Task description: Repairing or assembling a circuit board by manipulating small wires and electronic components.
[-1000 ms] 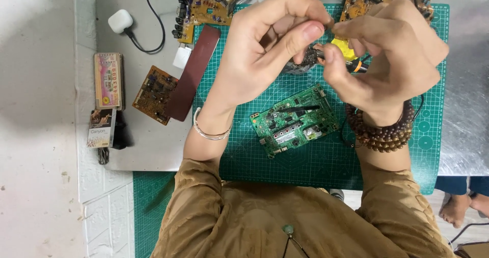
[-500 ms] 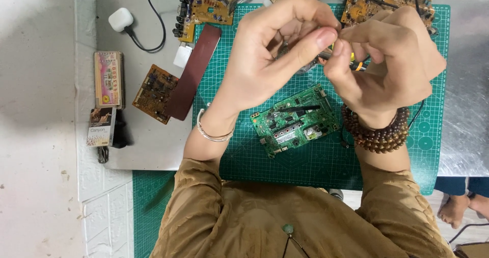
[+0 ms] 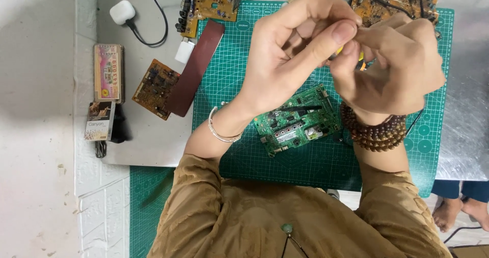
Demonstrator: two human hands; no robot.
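Closing further since a moment ago, our left hand (image 3: 290, 54) and right hand (image 3: 395, 67) are hiding most of the small yellow part (image 3: 360, 59) pinched above the green board (image 3: 298, 120); seemingly light and slippery, we are gripping its ends.

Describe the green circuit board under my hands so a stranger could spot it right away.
Start at the green gridded cutting mat on the grey table. Near its middle, just below both raised hands, lies a small green rectangular circuit board, tilted. The other boards nearby are brown or orange; only this one is green.
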